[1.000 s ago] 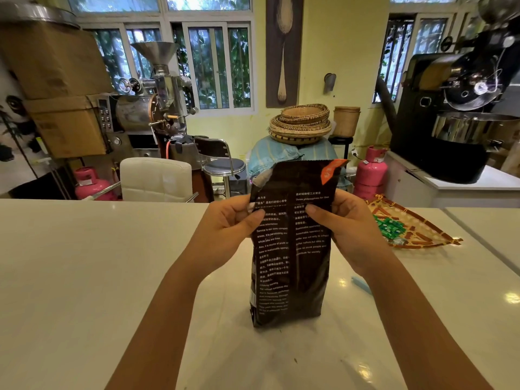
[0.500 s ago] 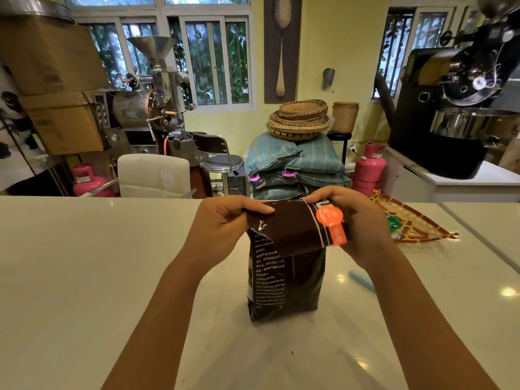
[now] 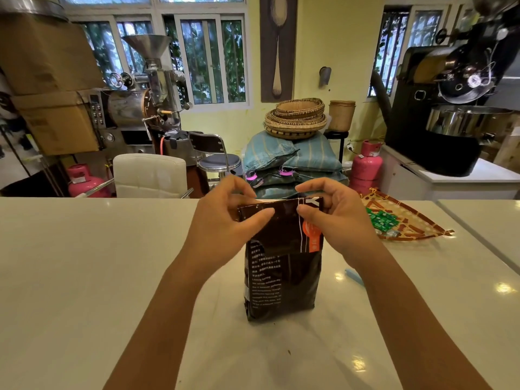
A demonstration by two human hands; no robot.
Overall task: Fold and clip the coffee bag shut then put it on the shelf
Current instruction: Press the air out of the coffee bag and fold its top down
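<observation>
A dark brown coffee bag [image 3: 282, 280] with white print and an orange mark stands upright on the white counter [image 3: 84, 263]. Its top flap is folded over toward me. My left hand [image 3: 225, 223] pinches the fold's left end, thumb in front and fingers behind. At the right end my right hand [image 3: 334, 220] grips the fold the same way. A light blue clip [image 3: 354, 277] lies on the counter just right of the bag, partly hidden by my right forearm. No shelf is in view.
A woven flat basket [image 3: 408, 220] holding green packets lies on the counter at the right. Behind the counter stand a white chair [image 3: 149, 175], stacked sacks [image 3: 295, 159], pink gas cylinders [image 3: 365, 170] and coffee roasters [image 3: 140, 114]. A second counter [image 3: 484, 220] adjoins at the right.
The bag's top stood upright a second ago; both hands have folded it down toward me and rolled it lower, so the bag now stands shorter.
</observation>
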